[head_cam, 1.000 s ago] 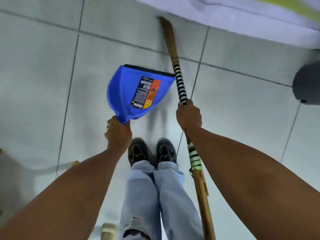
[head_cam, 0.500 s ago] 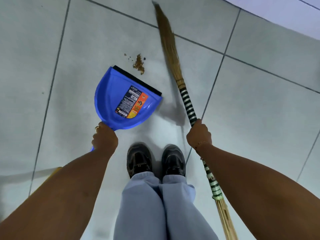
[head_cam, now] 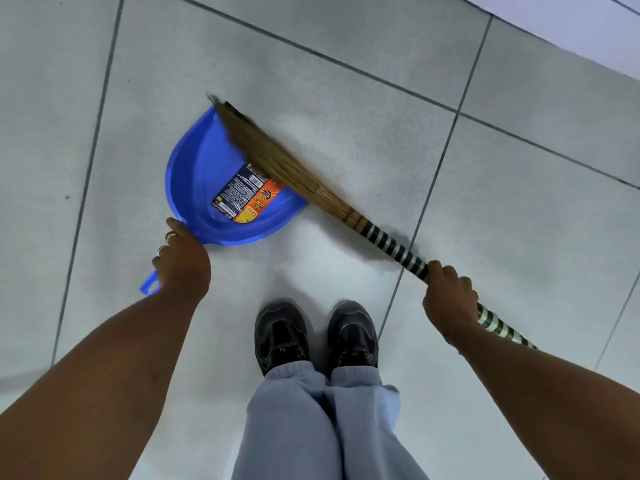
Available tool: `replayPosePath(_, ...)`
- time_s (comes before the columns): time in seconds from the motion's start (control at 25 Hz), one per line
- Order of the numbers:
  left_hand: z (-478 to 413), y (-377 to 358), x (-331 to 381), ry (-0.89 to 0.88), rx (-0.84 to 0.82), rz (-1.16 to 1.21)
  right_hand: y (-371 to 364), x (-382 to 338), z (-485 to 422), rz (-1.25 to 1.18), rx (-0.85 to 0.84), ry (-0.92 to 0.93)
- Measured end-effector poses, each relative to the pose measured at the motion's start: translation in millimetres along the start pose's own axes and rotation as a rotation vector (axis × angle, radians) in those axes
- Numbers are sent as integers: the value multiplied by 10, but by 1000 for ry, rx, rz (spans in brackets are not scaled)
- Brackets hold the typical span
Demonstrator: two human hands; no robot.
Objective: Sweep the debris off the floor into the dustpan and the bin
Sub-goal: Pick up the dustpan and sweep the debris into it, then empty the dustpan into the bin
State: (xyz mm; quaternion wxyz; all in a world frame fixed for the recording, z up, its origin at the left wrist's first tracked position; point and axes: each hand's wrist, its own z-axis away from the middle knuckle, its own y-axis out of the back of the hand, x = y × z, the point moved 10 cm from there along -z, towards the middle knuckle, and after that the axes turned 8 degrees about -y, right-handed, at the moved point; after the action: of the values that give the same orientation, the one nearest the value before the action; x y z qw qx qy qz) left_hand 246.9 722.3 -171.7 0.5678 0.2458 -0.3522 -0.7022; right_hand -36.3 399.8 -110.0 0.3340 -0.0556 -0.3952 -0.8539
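Note:
A blue dustpan with an orange and black label lies on the pale tiled floor, its mouth facing up and to the right. My left hand grips its handle at the lower left. A straw broom lies slanted across the pan's mouth, bristles covering the front edge. My right hand grips the broom's black-and-green striped handle at the right. No debris shows; the bristles hide the spot in front of the pan.
My two black shoes and light grey trousers stand just below the pan. Grey floor tiles with dark grout lines spread all around. A paler strip runs along the top right corner.
The broom has swung left and down, its bristles now across the dustpan's mouth. The small brown debris pile seen before is out of sight. The pan has turned and sits flatter.

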Motion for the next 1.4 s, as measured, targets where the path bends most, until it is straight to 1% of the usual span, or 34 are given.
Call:
replayPosePath(0.12, -9, 25, -15, -40, 26, -14, 98, 107, -33, -67, 105, -8)
replayPosePath(0.2, -5, 24, -55, -50, 30, -25, 90, 104, -109, -107, 94, -68)
replayPosePath(0.28, 2, 36, -149, -54, 35, -59, 52, 39, -135, -76, 52, -99)
replayPosePath(0.36, -3, 64, -289, -43, 44, -82, -9, -66, -102, 10, 26, -59)
replayPosePath(0.48, -1, 76, -404, -23, 47, -87, -93, -169, 2, 112, 44, 87)
replayPosePath(0.52, 7, 68, -400, -16, 41, -88, -93, -158, 21, 109, 62, 102)
replayPosePath(0.6, 42, 28, -350, -2, 23, -63, -83, -99, 41, 50, 72, 49)
replayPosePath(0.68, 126, -24, -273, 17, -1, -37, -122, -88, 103, -30, 6, -41)
replayPosePath(0.76, 265, -67, -194, 56, -52, 18, -190, -173, 244, -103, -119, -77)
replayPosePath(0.84, 455, -40, -121, 127, -93, 123, -215, -327, 428, -172, -216, -43)
replayPosePath(0.96, 790, 186, 109, 189, -121, 224, -14, -401, 725, -244, -208, 28)
replayPosePath(1.08, 1134, 539, 377, 241, -104, 289, 368, -173, 976, -354, -121, 34)
replayPosePath(1.16, 1351, 839, 637, 226, -85, 310, 688, 148, 1111, -401, -36, -10)
replayPosePath(1.24, 1575, 1163, 972, 191, -69, 316, 977, 527, 1267, -421, 28, -46)
replayPosePath(1.32, 1754, 1507, 1338, 139, -61, 306, 1211, 888, 1407, -479, 31, -75)
replayPosePath(1.4, 1855, 1858, 1764, 47, -33, 267, 1437, 1249, 1491, -521, 14, -119)
